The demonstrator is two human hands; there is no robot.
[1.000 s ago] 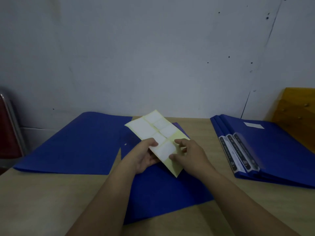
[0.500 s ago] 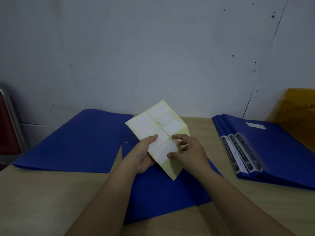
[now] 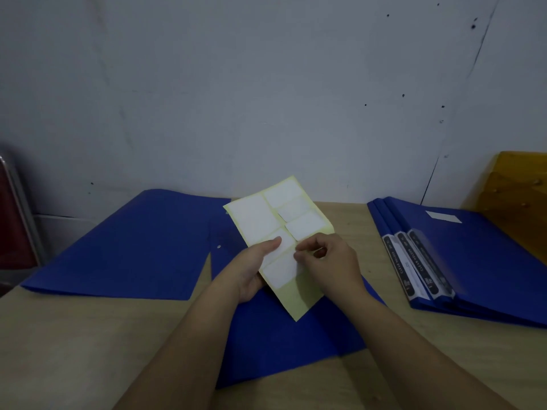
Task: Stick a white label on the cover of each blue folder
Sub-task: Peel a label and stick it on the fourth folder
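Observation:
A pale yellow backing sheet (image 3: pixel 299 300) with several white labels is held tilted above a blue folder (image 3: pixel 284 341) lying in front of me. My left hand (image 3: pixel 251 267) grips the sheet's left side, thumb on a label. My right hand (image 3: pixel 328 261) pinches at the edge of a white label (image 3: pixel 282 272) near the sheet's middle. Another blue folder (image 3: pixel 130 247) lies flat at the left. At the right is a stack of blue folders (image 3: pixel 488 261); the top one carries a white label (image 3: pixel 443 216) on its cover.
The folders lie on a light wooden table (image 3: pixel 74 350) against a grey wall. A yellow wooden piece (image 3: pixel 521 196) stands at the far right, a dark red chair back (image 3: pixel 11 220) at the far left.
The sheet has been raised and tilted more upright. My right hand's fingers have curled in from flat on the sheet to a pinch at a label's edge.

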